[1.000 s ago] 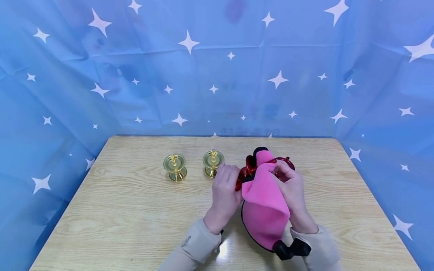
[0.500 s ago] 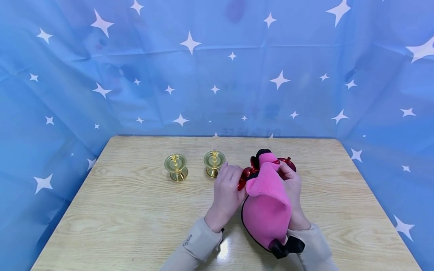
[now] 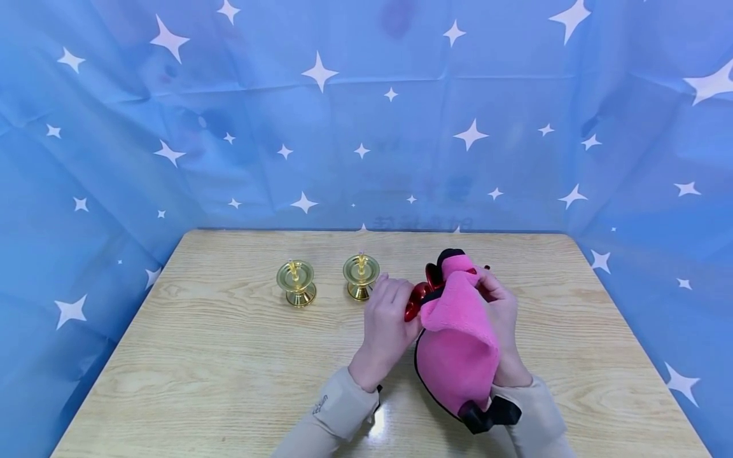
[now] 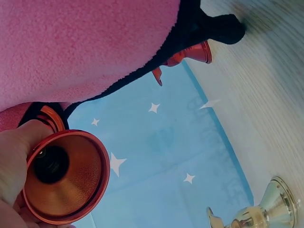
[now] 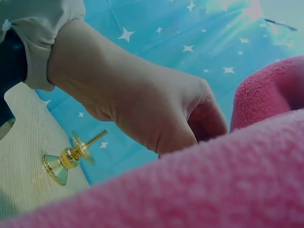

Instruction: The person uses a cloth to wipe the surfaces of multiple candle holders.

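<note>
My left hand (image 3: 385,324) grips a shiny red metal candle holder (image 3: 420,292) near the right of the table. Its flared, hollow base (image 4: 80,185) faces the camera in the left wrist view. A fuzzy pink cloth (image 3: 458,356) with black edging drapes over the middle of it. On the far side, my right hand (image 3: 501,312) pinches a fold of the cloth by the red metal, its fingertips hidden behind the pink in the right wrist view. Another red candle holder (image 4: 198,53) shows partly behind the cloth in the left wrist view.
Two gold candle holders, one (image 3: 295,280) left and one (image 3: 361,275) right, stand upright at the back of the wooden table (image 3: 229,362), the right one close to my left hand. A blue star-patterned backdrop (image 3: 366,127) surrounds the table's far edge and sides.
The cloth and both hands have shifted slightly right. My right hand now covers most of the red dish that showed beside its fingers before. The gold candle holders stay put.
</note>
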Motion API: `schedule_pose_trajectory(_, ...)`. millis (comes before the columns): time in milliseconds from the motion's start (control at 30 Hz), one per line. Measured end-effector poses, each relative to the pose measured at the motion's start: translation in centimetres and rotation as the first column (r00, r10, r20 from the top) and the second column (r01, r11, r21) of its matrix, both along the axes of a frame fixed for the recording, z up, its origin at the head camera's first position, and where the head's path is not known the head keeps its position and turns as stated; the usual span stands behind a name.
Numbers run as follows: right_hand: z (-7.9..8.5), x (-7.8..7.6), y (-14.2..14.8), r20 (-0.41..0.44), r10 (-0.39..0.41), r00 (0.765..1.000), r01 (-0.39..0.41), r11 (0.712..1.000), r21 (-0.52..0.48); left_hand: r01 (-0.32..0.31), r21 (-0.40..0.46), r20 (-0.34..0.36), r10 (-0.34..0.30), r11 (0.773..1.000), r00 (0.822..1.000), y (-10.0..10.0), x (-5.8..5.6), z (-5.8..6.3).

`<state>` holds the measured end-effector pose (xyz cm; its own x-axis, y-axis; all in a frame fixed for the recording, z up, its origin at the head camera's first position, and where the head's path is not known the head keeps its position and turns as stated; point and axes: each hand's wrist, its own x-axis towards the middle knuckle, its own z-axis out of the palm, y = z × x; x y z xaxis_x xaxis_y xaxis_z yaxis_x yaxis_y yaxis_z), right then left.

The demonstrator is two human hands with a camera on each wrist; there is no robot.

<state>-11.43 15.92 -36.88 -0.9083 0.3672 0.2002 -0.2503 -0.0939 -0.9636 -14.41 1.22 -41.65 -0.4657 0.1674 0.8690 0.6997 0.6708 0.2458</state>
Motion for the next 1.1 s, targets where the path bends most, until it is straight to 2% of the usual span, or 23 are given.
schedule_pose_trajectory(267, 0.0, 0.0, 0.0, -0.019, -0.012, 1.000, 0.011, 0.999, -0.032, 0.002, 0.004, -0.010, -0.002, 1.000, 1.000, 0.1, 0.0, 0.1)
schedule_pose_trajectory(533, 0.1, -0.4, 0.5, -0.051, -0.011, 0.999, 0.012, 1.000, 0.019, 0.029, 0.033, 0.073, -0.031, 0.999, 0.997, -0.1, 0.3, -0.1)
schedule_pose_trajectory(667, 0.3, -0.3, 0.6, -0.028, -0.024, 0.999, 0.025, 1.000, 0.007, 0.039, 0.040, 0.096, -0.043, 0.998, 0.994, -0.2, 0.3, -0.1)
schedule_pose_trajectory(833, 0.5, -0.4, 0.9, 0.040, -0.040, 0.998, 0.041, 0.999, -0.010, 0.022, 0.038, 0.129, -0.027, 0.999, 0.991, -0.4, 0.4, -0.2)
schedule_pose_trajectory(967, 0.2, -0.4, 1.1, 0.076, 0.006, 0.997, -0.005, 1.000, -0.020, 0.020, 0.040, 0.160, -0.027, 0.999, 0.987, -0.6, 0.4, -0.4)
schedule_pose_trajectory(1100, -0.4, -0.3, 1.1, 0.066, 0.106, 0.992, -0.105, 0.994, -0.016, 0.025, 0.069, 0.138, -0.034, 0.997, 0.990, -0.7, 0.2, -0.3)
